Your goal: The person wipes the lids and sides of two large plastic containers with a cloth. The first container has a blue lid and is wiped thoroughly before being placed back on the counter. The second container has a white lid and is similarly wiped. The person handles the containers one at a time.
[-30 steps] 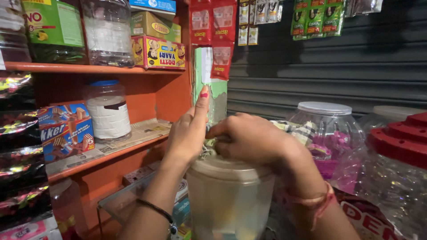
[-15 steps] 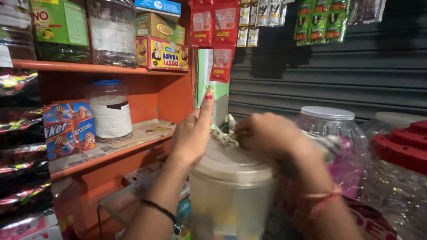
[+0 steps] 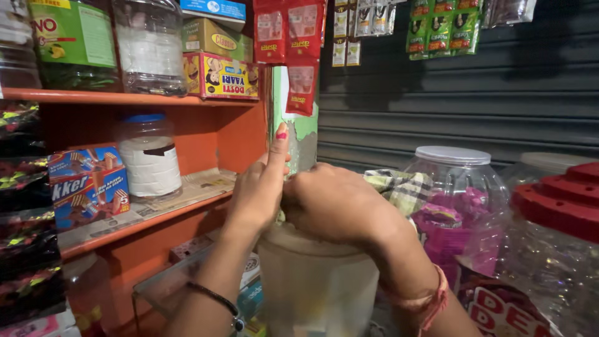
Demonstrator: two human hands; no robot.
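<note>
A translucent whitish plastic jar (image 3: 318, 287) stands low in the middle of the view. My left hand (image 3: 259, 187) sits at the jar's top left edge, fingers curled on the rim and the red-nailed index finger pointing straight up. My right hand (image 3: 340, 203) is closed in a fist over the jar's lid and hides most of it. A green and white checked cloth (image 3: 402, 187) shows just behind the right hand's knuckles and seems bunched in that hand. A black bangle is on my left wrist and a pink thread on my right.
Orange shelves (image 3: 143, 218) on the left carry a blue-lidded jar (image 3: 150, 156), a printed snack box (image 3: 87, 184) and bottles above. On the right stand a clear jar with pink packets (image 3: 452, 200) and a red-lidded jar (image 3: 561, 206). Sachet strips (image 3: 293, 50) hang before a grey shutter.
My right hand slid right across the jar's lid, then came back left towards the left hand. The left hand has stayed at the rim with its finger raised.
</note>
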